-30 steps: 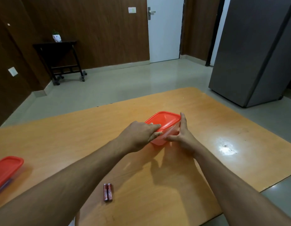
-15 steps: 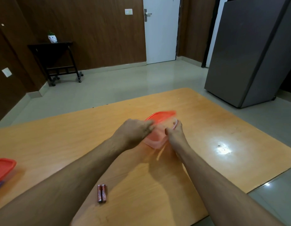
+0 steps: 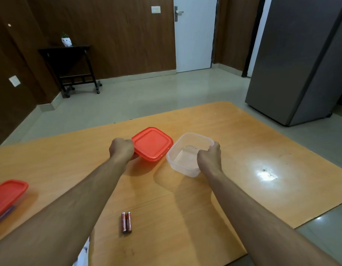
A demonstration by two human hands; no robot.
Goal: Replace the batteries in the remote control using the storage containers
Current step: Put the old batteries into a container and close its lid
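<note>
My left hand [image 3: 121, 148] grips the red lid [image 3: 152, 144], just left of the clear container [image 3: 187, 154]. My right hand [image 3: 209, 157] clasps the container's near rim; it appears empty. Two batteries [image 3: 126, 222] lie well nearer me.

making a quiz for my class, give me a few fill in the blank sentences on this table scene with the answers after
1. The left hand holds the red lid, while the right hand grips the rim of the ____ container.
2. The number of batteries lying side by side on the table is ____.
3. The second container, at the table's left edge, has its red lid ____.

Answers: clear; two; on
</note>
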